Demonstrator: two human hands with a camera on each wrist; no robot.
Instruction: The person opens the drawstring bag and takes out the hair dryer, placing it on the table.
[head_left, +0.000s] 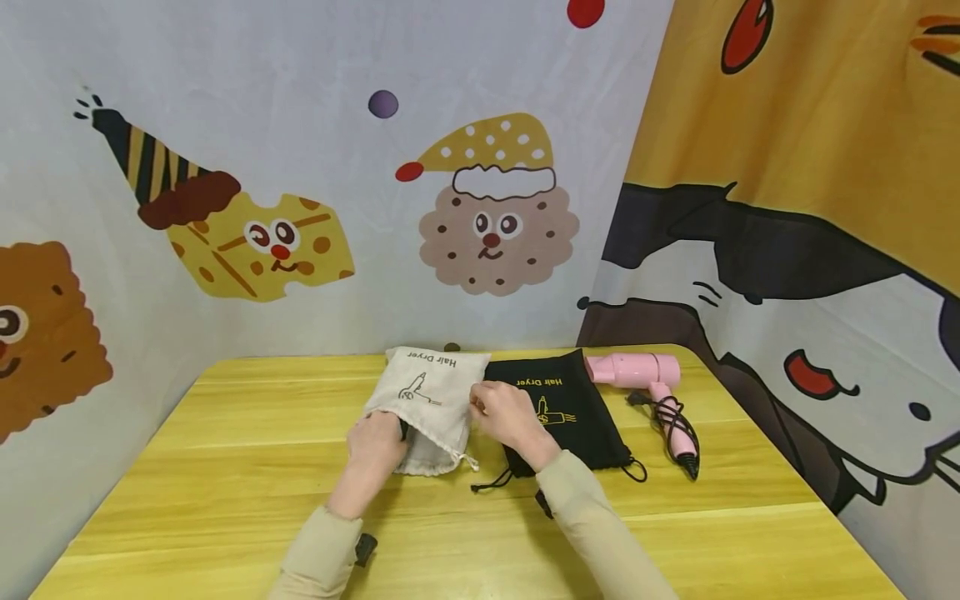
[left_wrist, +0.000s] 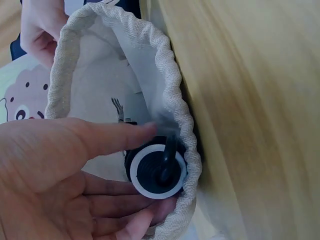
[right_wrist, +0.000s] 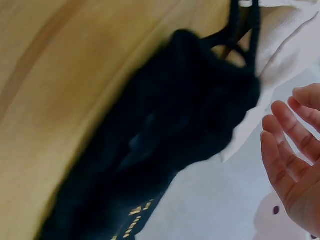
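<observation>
At the mouth of the white bag (head_left: 441, 408), left grip (head_left: 377, 442) clasps a black handle (left_wrist: 149, 171);
handle's far end hidden inside; right grip (head_left: 507, 412) beside the bag, loosely spread

white bag (head_left: 461, 412) — "Hair Dryer" (head_left: 431, 359), dark dryer pictogram (head_left: 415, 388) | black bag (head_left: 588, 421) — "Hair Dryer" (head_left: 538, 382), yellow dryer pictogram (head_left: 553, 415)

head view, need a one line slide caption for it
Left hand in the mouth of a white bag, right hand near a black bag, pink dryer alongside.
</observation>
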